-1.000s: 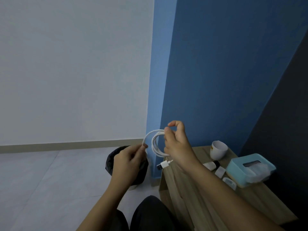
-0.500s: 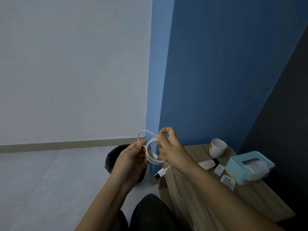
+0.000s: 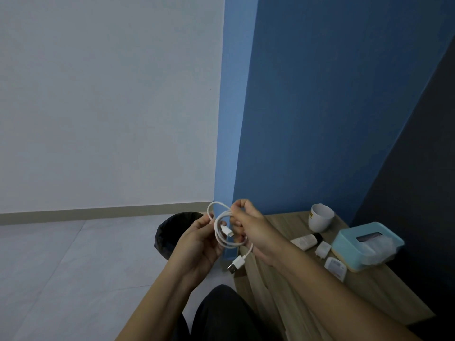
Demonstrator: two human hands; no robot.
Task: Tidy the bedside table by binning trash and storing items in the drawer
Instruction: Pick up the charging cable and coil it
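Note:
A white charging cable (image 3: 222,238) is coiled into loops between both hands, above the left edge of the wooden bedside table (image 3: 290,222). My right hand (image 3: 248,225) pinches the top of the coil. My left hand (image 3: 199,242) holds the cable's left side, where a small loop sticks up. The USB plug (image 3: 235,265) dangles below the coil. A small connector end shows inside the loop. A black-lined bin (image 3: 172,232) stands on the floor behind my left hand.
On the table stand a white mug (image 3: 320,217), a teal tissue box (image 3: 366,244), a white tube with a dark cap (image 3: 305,241), a white charger plug (image 3: 323,249) and a small white box (image 3: 335,267). A blue wall rises behind; my dark-clad knee (image 3: 221,313) is below.
The hands have come closer together and lowered a little. The cable coil has tightened, with another small loop formed at the upper left.

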